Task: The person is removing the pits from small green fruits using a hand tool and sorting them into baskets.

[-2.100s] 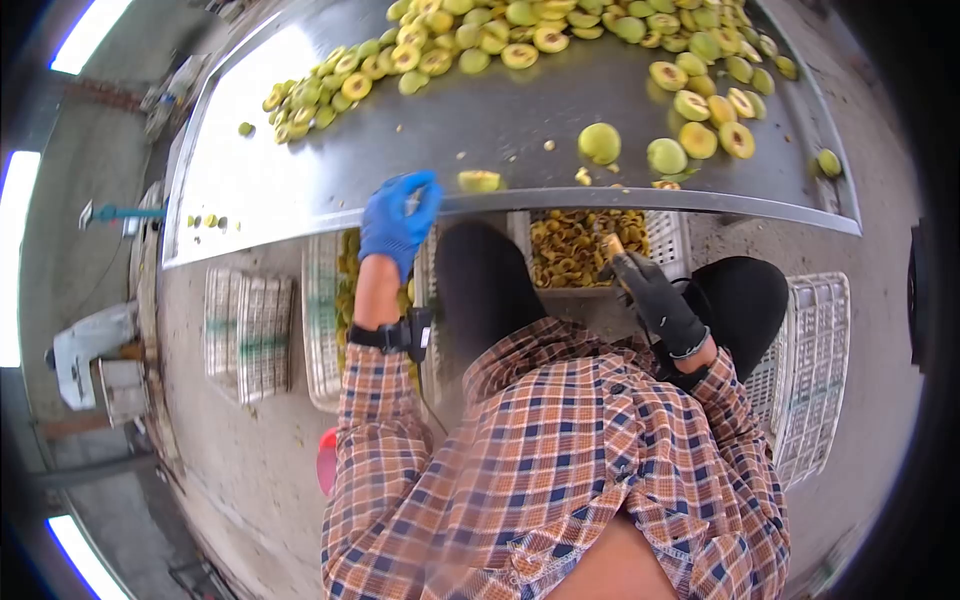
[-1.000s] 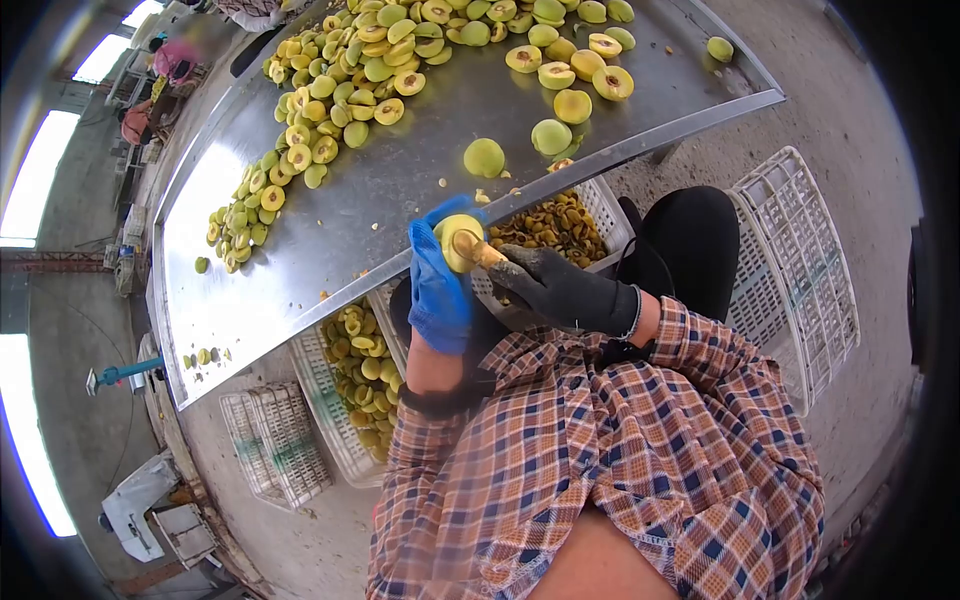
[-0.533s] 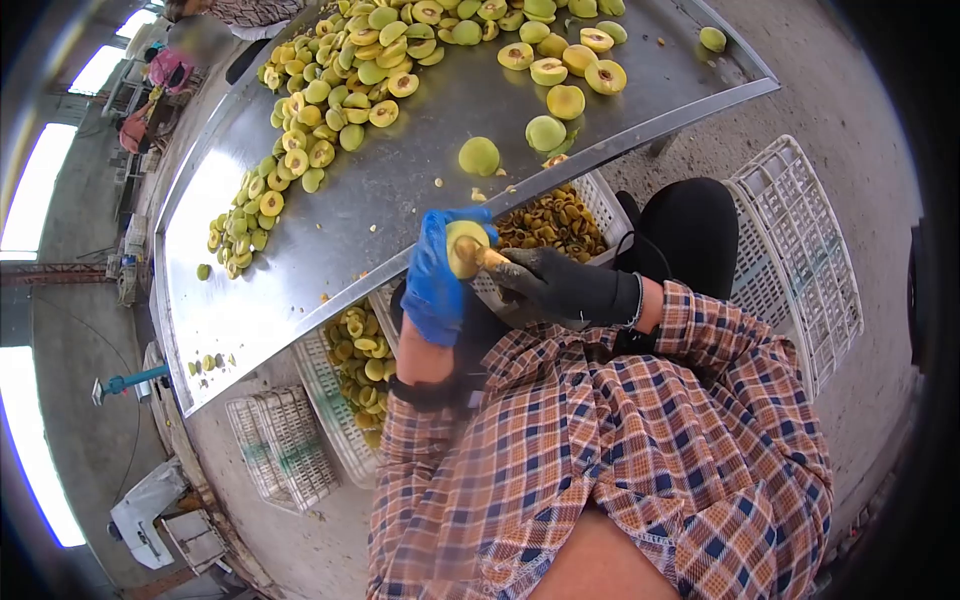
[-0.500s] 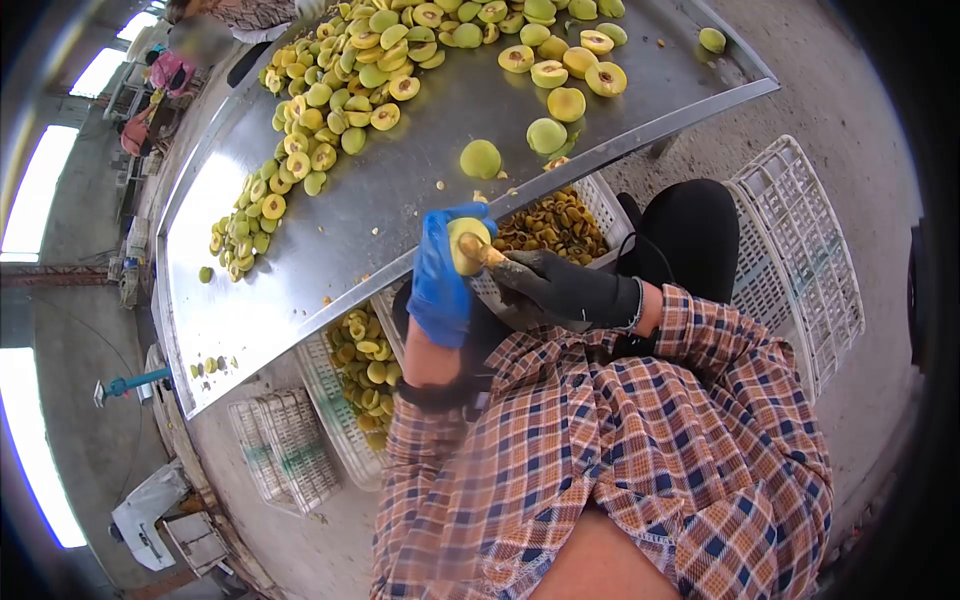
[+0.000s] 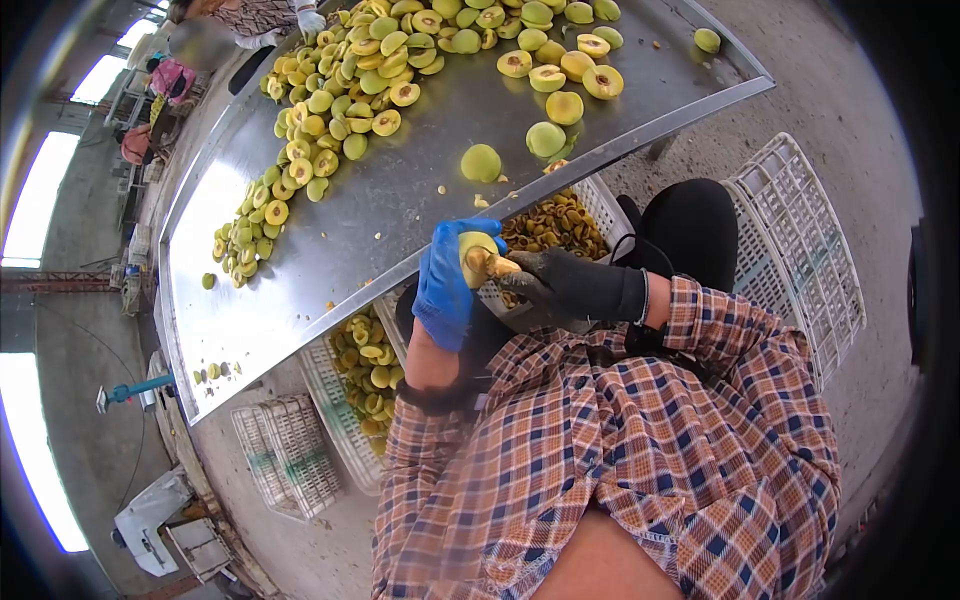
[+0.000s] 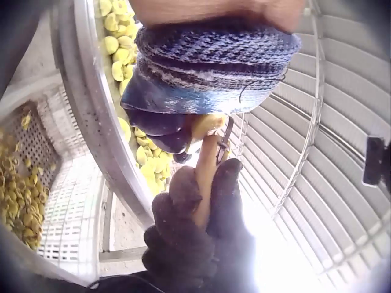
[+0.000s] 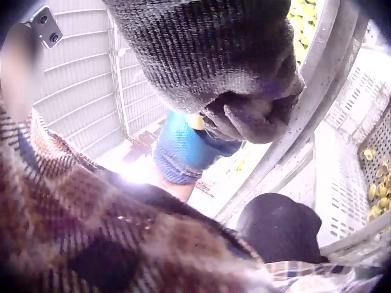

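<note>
I see my left hand [image 5: 445,285], in a blue glove, curled around a yellow-green fruit [image 5: 477,256] just below the near edge of the steel table [image 5: 330,225]. My right hand [image 5: 565,288], in a dark glove, is closed on the wooden handle of a small tool [image 5: 497,266], and the tool's tip sits against the fruit. In the left wrist view the handle [image 6: 204,177] runs up between the dark fingers [image 6: 183,201] into the fruit [image 6: 206,125], with a thin curved metal blade beside it. The right wrist view shows the dark glove [image 7: 244,91] bunched tight with the blue glove [image 7: 186,149] just behind it; the tool itself is hidden there.

Directly beneath my hands stands a white crate [image 5: 600,200] holding brownish pits. Another crate [image 5: 335,400] to the left under the table holds yellow fruit halves. On the table lie two whole fruits [image 5: 481,162] near the edge, and a large heap of whole and halved fruit [image 5: 330,100] farther back. An empty-looking white crate [image 5: 800,250] lies on the floor at my right.
</note>
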Available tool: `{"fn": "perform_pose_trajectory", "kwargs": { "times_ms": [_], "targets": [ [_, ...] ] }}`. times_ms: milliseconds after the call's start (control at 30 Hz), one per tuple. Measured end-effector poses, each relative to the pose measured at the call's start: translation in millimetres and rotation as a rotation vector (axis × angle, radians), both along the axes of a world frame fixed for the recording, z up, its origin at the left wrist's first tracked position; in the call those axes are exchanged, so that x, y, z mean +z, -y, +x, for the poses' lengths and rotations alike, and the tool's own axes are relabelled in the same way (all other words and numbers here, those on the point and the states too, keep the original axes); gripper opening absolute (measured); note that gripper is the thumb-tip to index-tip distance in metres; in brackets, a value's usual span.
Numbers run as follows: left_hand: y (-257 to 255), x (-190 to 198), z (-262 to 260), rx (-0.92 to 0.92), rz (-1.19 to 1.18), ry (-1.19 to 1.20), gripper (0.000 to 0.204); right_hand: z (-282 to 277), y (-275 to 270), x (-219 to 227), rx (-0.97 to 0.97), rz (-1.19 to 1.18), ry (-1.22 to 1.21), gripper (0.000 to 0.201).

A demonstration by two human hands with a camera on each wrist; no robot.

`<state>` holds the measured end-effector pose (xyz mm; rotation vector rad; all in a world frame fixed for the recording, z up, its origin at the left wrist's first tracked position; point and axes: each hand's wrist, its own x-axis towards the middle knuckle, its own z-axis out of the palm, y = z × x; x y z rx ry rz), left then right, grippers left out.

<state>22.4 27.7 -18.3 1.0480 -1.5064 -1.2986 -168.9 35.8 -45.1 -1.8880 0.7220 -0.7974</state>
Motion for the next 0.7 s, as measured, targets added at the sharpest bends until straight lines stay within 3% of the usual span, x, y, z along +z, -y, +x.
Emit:
{"fn": "perform_pose_trajectory", "kwargs": {
  "times_ms": [67,100,167,267,400,500,567,600,667,700],
  "targets": [
    [-1,1,-7,0.034,0.081,-0.097,0.04,7,-4,0,-0.048,-0.313,0.151,0.023],
    [0,0,-12,0.034,0.074,-0.096,0.04,7,-6,4,-0.047,-0.32,0.152,0.023],
    [2,-3,-23,0.212,0.065,-0.368,0.042,6,-11,14,0.042,0.748,0.351,0.028],
    [5,-16,-25,0.287,-0.107,-0.203,0.044,9,-15,15,0.015,0.872,0.445,0.032],
    [4,-16,-32,0.356,-0.223,-0.096,0.046,9,-11,13,0.065,0.762,0.34,0.032],
    [-2,-8,-34,0.387,-0.247,-0.209,0.047,9,-14,26,0.082,0.684,0.31,0.033],
    [-4,-3,-26,0.291,-0.233,-0.088,0.047,8,-15,30,-0.004,0.278,0.277,0.034],
    [-4,-1,-20,0.287,-0.233,-0.088,0.047,5,-13,24,-0.008,0.278,0.278,0.034],
    [-4,4,-6,-0.001,-0.018,-0.036,0.046,-4,-8,11,0.021,0.199,-0.008,0.037],
    [0,3,1,-0.094,0.046,-0.037,0.044,-6,-8,9,0.02,0.204,-0.009,0.037]
  ]
}}
